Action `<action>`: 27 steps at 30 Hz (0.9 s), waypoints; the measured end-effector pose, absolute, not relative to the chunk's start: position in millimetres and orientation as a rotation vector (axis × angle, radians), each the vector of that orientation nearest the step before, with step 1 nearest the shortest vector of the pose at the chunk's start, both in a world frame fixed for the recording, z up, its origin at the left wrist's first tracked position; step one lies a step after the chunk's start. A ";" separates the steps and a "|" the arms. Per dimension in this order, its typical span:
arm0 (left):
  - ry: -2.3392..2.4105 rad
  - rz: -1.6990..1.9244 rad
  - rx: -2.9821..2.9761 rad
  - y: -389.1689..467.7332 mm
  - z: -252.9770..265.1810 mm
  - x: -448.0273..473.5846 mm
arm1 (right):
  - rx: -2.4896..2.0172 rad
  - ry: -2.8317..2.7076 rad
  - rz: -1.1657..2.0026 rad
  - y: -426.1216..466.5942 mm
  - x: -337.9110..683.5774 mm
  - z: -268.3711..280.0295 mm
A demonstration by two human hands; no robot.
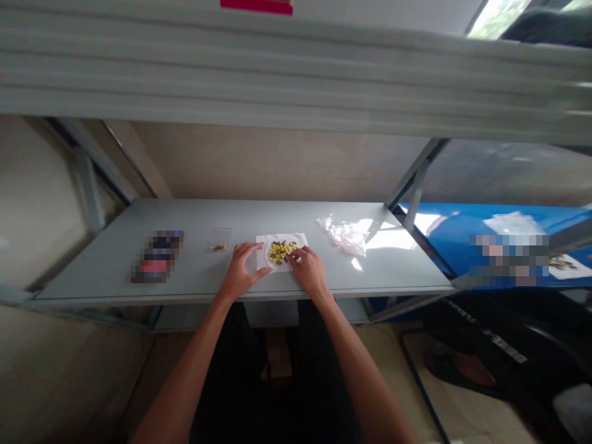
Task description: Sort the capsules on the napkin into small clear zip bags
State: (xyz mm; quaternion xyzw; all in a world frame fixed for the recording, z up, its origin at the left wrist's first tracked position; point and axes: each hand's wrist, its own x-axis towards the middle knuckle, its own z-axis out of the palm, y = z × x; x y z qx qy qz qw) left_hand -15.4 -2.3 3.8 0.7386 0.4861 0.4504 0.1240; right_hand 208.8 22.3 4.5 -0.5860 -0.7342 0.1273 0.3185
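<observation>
A pile of small yellow and dark pieces (280, 251) lies on a white sheet (262, 239) near the front of the grey table. My left hand (241, 269) rests at the sheet's left side, thumb and fingers spread apart with nothing between them. At the right edge of the pile is my right hand (307, 267), its fingertips pinched together among the pieces. Whatever sits between those fingertips is too small to make out. Left of my left hand lies a small clear bag (220, 239) with a few yellow and dark pieces in it.
Crumpled clear plastic bags (346, 237) lie on the table's right part. A blurred-out dark and red object (157, 256) is at the left. A shelf edge (296, 80) spans overhead. At right, a person sits by a blue table (444, 231) with more pieces.
</observation>
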 end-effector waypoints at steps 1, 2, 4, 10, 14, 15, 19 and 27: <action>1.420 1.307 2.161 -2.3 3.8 -15.3 | -1.518 -1.914 0.350 22.9 209.3 4.8; 1.424 1.304 2.164 -2.3 3.8 -15.1 | -1.481 -1.888 0.374 23.0 209.6 5.6; 1.428 1.300 2.164 -2.3 3.2 -14.8 | -1.356 -1.829 0.455 21.9 209.0 8.8; 1.385 1.248 2.219 -0.2 2.4 -14.5 | -1.003 -1.855 0.666 19.3 192.1 20.7; 1.349 1.240 2.236 -0.9 4.9 -14.1 | -0.953 -1.924 0.684 23.1 175.8 19.8; 1.341 1.246 2.230 -1.3 5.1 -14.1 | -0.937 -1.923 0.691 23.5 173.3 19.0; 1.367 1.323 2.035 -0.5 1.1 -17.4 | -0.938 -1.831 0.676 23.5 178.1 17.5; 1.070 1.653 1.483 6.6 -7.6 -24.9 | -1.460 -1.744 0.246 35.9 226.2 12.3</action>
